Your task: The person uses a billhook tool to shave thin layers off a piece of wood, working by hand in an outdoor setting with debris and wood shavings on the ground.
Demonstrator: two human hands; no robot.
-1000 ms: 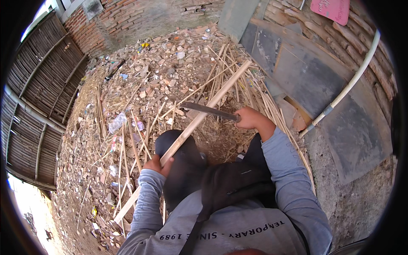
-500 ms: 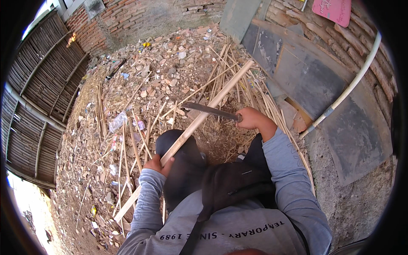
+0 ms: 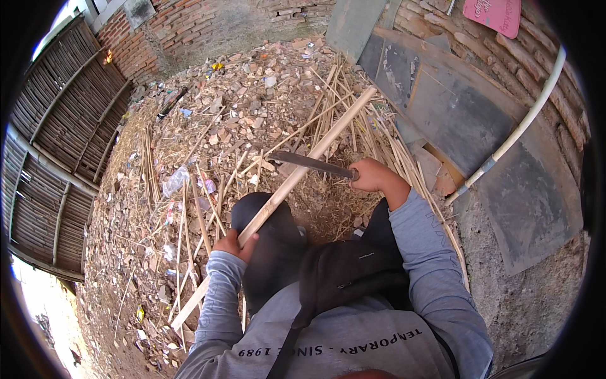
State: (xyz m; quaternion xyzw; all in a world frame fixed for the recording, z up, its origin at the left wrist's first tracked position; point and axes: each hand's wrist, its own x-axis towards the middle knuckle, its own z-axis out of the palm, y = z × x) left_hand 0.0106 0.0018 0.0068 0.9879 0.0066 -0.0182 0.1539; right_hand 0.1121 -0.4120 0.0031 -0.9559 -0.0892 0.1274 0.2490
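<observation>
A long, pale bamboo strip (image 3: 291,184) slants from beside my left forearm, over my left knee, up toward the far right. Around its lower part, my left hand (image 3: 236,245) is closed. My right hand (image 3: 372,176) grips the handle of a machete (image 3: 319,165), right of the strip. The dark blade points left and lies across the strip, its tip reaching past the strip's left side. Where blade and strip cross, I cannot tell how deep the edge sits.
Thin bamboo strips (image 3: 325,107) lie ahead, with more at my left (image 3: 189,234). Rubble and litter (image 3: 240,107) cover the ground. Dark panels (image 3: 461,120) lean on the brick wall at right, beside a pale pole (image 3: 524,126). A slatted bamboo screen (image 3: 57,139) stands at left.
Almost nothing differs. Both hands, the machete and the bamboo strip keep nearly the same places, with only a very slight shift of the strip.
</observation>
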